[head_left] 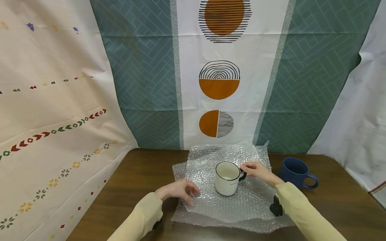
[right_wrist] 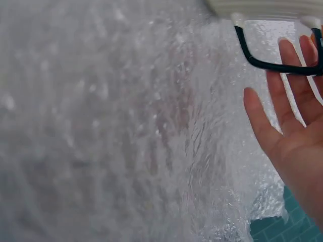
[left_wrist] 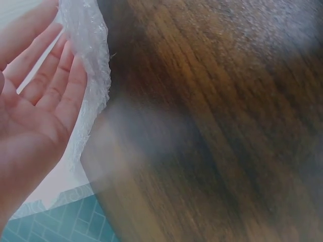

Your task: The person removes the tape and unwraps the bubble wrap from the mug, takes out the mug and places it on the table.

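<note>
A white enamel mug (head_left: 226, 186) with a dark rim and dark handle stands upright on sheets of bubble wrap (head_left: 211, 210). My right hand (head_left: 258, 170) pinches the handle at its upper part. In the right wrist view, fingers of the right hand (right_wrist: 298, 113) reach up at the dark handle (right_wrist: 275, 65), and only the mug's lower side shows. At the wrap's left edge is my left hand (head_left: 180, 190), its fingers loosely bent and holding nothing. The left wrist view has the left hand (left_wrist: 38, 113) with relaxed fingers against the edge of the bubble wrap (left_wrist: 91, 55).
A blue mug (head_left: 287, 176) stands at the right on the brown wooden table (head_left: 144, 170), just beyond the right forearm, its handle pointing right. Behind the table hangs a patterned curtain (head_left: 147, 83). Pale cloths (head_left: 60, 117) drape along both sides.
</note>
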{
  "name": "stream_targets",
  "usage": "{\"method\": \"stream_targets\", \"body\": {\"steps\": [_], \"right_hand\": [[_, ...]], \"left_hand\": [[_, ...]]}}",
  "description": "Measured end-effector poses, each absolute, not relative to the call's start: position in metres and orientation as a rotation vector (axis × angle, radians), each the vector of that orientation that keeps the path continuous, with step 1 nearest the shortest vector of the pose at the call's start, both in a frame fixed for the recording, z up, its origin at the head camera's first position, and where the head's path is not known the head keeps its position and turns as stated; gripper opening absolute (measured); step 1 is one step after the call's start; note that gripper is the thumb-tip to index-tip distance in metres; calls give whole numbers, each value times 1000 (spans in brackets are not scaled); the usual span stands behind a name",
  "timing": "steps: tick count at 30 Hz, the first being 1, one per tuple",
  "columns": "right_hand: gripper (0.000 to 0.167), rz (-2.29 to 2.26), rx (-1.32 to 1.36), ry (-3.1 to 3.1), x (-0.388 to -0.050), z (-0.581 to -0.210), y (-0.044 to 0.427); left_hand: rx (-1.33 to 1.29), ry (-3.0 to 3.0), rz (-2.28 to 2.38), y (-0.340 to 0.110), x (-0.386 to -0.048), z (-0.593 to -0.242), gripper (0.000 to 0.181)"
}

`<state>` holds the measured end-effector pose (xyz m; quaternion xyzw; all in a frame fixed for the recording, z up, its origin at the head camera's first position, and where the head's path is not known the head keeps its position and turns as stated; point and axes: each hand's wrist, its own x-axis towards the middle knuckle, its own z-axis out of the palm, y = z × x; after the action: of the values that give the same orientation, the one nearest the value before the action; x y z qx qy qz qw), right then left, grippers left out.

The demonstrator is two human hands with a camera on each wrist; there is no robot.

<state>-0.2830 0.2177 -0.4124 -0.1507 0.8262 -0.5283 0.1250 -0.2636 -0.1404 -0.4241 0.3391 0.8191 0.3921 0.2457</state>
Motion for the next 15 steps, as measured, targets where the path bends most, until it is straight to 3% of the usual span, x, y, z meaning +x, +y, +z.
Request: {"method": "stream_targets", "body": {"steps": [15], "right_hand": [[39, -1674, -436, 2242, -279, -414, 216]], "left_hand": [[922, 2193, 1084, -141, -265, -424, 39]]}}
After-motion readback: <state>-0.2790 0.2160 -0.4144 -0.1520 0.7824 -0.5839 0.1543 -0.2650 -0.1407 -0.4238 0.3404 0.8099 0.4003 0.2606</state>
